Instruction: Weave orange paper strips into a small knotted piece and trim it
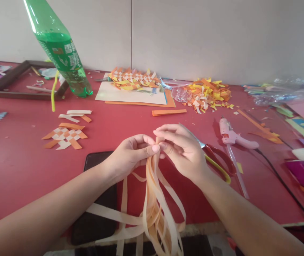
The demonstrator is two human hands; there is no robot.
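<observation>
Both hands meet over the middle of the red table around the top of a bundle of long paper strips (154, 199), pale orange and cream. My left hand (138, 151) pinches the bundle near its upper end. My right hand (180, 147) has its fingers closed round the tip of the strips from the other side. Below the hands the strips hang loose and spread past the table edge. Under my left forearm lies a black phone-like slab (98, 206). Scissors (218, 160) with red and yellow handles lie beside my right hand, partly hidden by it.
A woven orange-and-white paper piece (66, 135) lies left. A green bottle (69, 60) leans by a dark frame (18, 95). Behind are a larger woven piece (136, 80) and paper scraps (208, 92). A corded pink glue gun (232, 135) sits right, near a purple object (303, 174).
</observation>
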